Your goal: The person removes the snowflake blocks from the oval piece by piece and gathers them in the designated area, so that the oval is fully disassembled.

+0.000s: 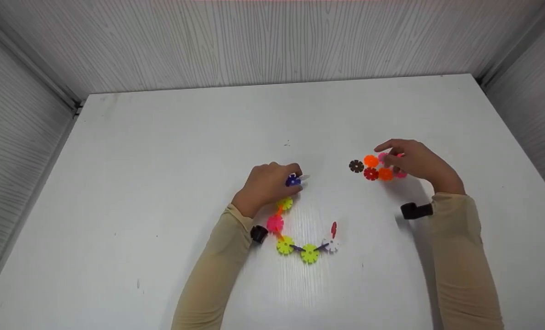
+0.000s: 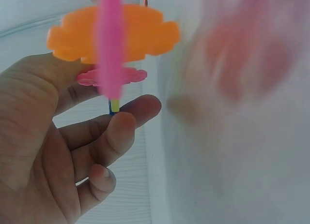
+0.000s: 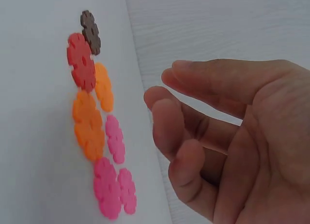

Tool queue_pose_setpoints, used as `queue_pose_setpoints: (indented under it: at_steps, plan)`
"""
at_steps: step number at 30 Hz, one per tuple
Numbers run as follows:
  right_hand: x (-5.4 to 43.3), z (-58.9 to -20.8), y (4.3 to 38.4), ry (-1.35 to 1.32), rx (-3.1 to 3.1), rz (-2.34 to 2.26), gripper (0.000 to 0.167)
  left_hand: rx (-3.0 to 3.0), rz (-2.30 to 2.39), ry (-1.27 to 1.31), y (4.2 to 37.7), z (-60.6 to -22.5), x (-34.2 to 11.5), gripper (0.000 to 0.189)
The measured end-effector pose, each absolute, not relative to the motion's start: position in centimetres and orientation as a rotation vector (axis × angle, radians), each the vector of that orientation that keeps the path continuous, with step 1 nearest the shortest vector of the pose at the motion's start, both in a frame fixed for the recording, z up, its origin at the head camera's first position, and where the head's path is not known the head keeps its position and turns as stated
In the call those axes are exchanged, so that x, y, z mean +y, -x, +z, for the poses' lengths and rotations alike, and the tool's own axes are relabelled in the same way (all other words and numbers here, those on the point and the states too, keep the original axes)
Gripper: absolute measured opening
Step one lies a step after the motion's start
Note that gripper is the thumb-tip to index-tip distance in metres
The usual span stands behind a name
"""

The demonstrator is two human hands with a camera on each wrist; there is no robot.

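Note:
My left hand (image 1: 269, 182) pinches a blue notched disc (image 1: 293, 180) at the upper end of a curved chain of interlocked plastic discs. A whitish disc (image 1: 304, 177) slots into the blue one. Down the chain come a yellow disc (image 1: 309, 253) and others in pink, orange and purple, ending with a white disc (image 1: 331, 245) and an upright red disc (image 1: 334, 229). Close to the left wrist camera, an orange disc (image 2: 145, 33) of the chain looms large. Above the loose discs, my right hand (image 1: 414, 158) hovers with loosely bent fingers, holding nothing in the right wrist view.
Loose discs lie in two short rows at the right: a brown disc (image 3: 90, 32), a red disc (image 3: 81, 62), an orange disc (image 3: 88, 126) and several more, some pink. They rest on a white table (image 1: 162, 137) with wood-grain panels (image 1: 277, 41) behind and at both sides.

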State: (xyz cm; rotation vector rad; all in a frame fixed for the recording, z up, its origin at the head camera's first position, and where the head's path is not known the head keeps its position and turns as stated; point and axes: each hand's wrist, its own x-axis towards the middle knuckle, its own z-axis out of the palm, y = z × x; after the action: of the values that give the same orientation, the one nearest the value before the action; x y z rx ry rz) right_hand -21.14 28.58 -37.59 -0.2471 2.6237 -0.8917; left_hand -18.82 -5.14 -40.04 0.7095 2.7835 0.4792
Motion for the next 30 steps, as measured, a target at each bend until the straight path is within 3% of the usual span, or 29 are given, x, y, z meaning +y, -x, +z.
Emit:
queue_pose_setpoints:
  at_steps: [17,30]
  plan:
    - [21.7,-38.6,20.3,0.462,2.621,-0.839,0.032,2.728,0.499,-0.715,18.8,-40.1,-5.0,0.04]
    - [18.0,-39.2,18.6,0.645,2.66,-0.713,0.041,2.738,0.517,-0.691,18.8,-40.1,-4.9,0.045]
